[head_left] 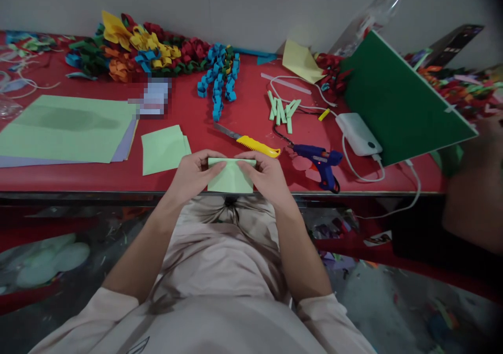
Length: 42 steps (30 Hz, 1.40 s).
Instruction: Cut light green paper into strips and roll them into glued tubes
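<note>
A small light green paper [231, 180] is pinched between my two hands at the table's front edge, its top edge folded over in a narrow band. My left hand [195, 174] grips its left side, thumb on the near face. On the right side my right hand [270, 175] grips it the same way; fingers behind the paper are partly hidden. Just beyond lies a yellow box cutter [257, 145] with its blade out. Left of my left hand are some light green paper pieces [163, 149]. A blue glue gun [320, 161] lies right of my right hand.
Large green sheets [66, 128] lie at the left. Blue paper chains [220, 76] and colourful chains [157, 50] line the back. Rolled green strips [281, 111] sit beyond the cutter. A white power bank [358, 133] with cables rests by a leaning green board [396, 97]. Another person's arm [477, 196] shows at right.
</note>
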Available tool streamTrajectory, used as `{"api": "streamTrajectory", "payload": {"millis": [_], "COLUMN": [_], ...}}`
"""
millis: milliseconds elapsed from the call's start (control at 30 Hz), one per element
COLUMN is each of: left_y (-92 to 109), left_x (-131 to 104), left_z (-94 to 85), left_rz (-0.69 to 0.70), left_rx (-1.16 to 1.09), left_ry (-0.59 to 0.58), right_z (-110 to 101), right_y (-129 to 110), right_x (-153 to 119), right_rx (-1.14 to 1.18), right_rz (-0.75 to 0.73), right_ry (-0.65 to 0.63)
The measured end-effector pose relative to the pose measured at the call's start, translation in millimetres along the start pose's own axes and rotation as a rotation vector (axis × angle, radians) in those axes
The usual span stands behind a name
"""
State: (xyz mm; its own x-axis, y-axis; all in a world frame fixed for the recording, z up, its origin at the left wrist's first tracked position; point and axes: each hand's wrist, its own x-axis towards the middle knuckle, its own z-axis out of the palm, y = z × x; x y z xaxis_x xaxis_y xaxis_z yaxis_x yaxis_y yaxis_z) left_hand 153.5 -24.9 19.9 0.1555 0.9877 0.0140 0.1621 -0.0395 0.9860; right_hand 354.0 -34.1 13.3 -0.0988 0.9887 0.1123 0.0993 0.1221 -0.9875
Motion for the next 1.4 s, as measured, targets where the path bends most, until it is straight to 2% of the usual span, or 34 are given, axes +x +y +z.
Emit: {"api": "streamTrajectory", "payload": {"millis": [167,433,700,800,900,1000,1167,1267,1400], "left_y": [7.8,1.9,-2.9,-2.0,-1.0,-1.3,0.9,3.9,3.3], "left_x": [-0.5,-1.4,1.2,-7.7,-19.2,-24.5,-15.9,-10.9,-9.8], "left_z": [3.3,2.7,-7.3,-18.2,-27.5,-25.9,-6.8,1.1,7.2], "left_rz": [-0.002,0.023,0.094,0.199,0.325,0.400,0.503,0.443,0.315], "left_rx": [0.039,0.095,0.152,0.204,0.340,0.477,0.371,0.326,0.142], "left_ry": [0.011,0.032,-0.059,-0.095,-0.191,-0.245,-0.111,-0.052,0.033], "right_z": [-0.3,5.2,2.7,-0.8,-3.6,-4.0,-2.7,-3.1,-3.1], "right_y": [1.0,-0.3,0.4,2.9,6.5,8.6,5.1,1.1,-2.9], "right_x": [-0.5,-0.3,-1.3,-0.9,0.6,2.3,1.2,-1.1,-5.2], "right_rx": [-0.010,-0.105,-0.042,-0.001,0.057,0.073,0.041,-0.017,-0.018], "right_rz": [0.008,-0.037,-0.015,0.010,0.042,0.035,0.021,-0.011,-0.043], "right_ry": [-0.006,0.011,-0.021,0.061,0.158,0.187,0.157,0.126,0.055]}}
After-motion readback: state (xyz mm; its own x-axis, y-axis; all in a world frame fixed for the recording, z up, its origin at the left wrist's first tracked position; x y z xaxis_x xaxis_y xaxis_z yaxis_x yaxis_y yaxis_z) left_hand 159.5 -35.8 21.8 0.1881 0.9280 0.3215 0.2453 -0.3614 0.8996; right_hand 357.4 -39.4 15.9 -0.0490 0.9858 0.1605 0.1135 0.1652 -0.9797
